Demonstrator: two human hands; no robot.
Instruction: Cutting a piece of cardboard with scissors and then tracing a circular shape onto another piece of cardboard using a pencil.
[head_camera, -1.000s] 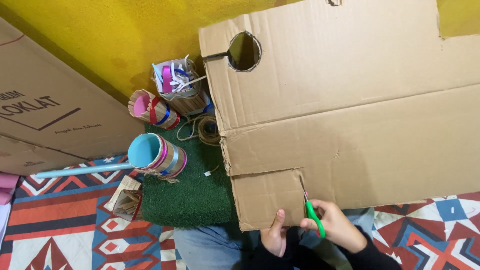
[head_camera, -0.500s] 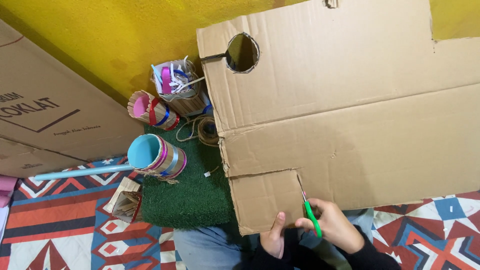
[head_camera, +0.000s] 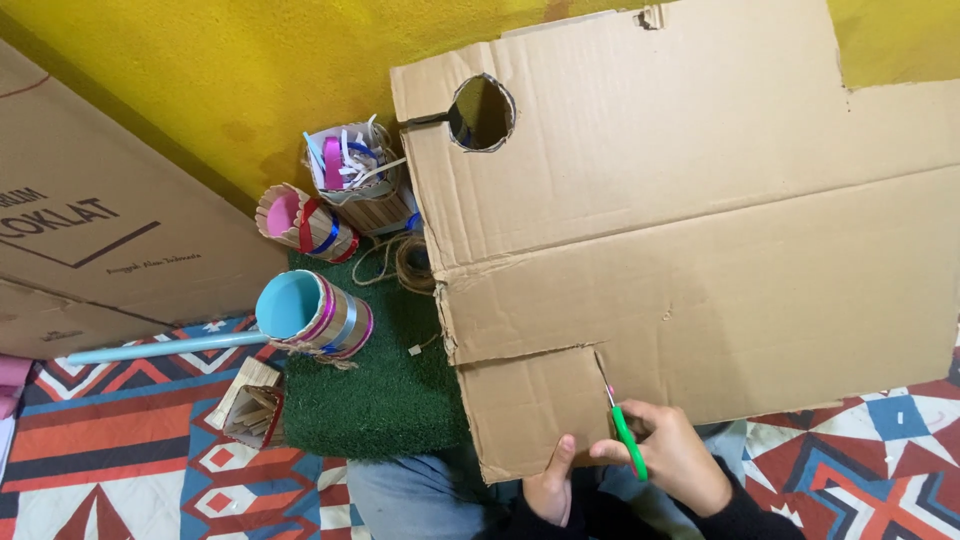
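Note:
A large brown cardboard sheet (head_camera: 680, 220) with a round hole near its top left stands in front of me. My right hand (head_camera: 672, 455) grips a green-handled cutter (head_camera: 626, 438) whose blade sits in a slit at the sheet's lower edge. My left hand (head_camera: 549, 488) pinches the bottom of the small cardboard flap (head_camera: 530, 405) left of that slit.
A green turf mat (head_camera: 375, 385) lies to the left, bearing decorated tube-shaped holders (head_camera: 318, 312), a twine spool (head_camera: 412, 262) and a small stick box (head_camera: 252, 405). A long light-blue tube (head_camera: 165, 347) lies on the patterned rug (head_camera: 110, 480). Another cardboard box (head_camera: 90, 240) leans on the yellow wall.
The cutter and my right hand have stayed at the slit, with the blade shifted slightly. The cardboard sheet moved a little in view.

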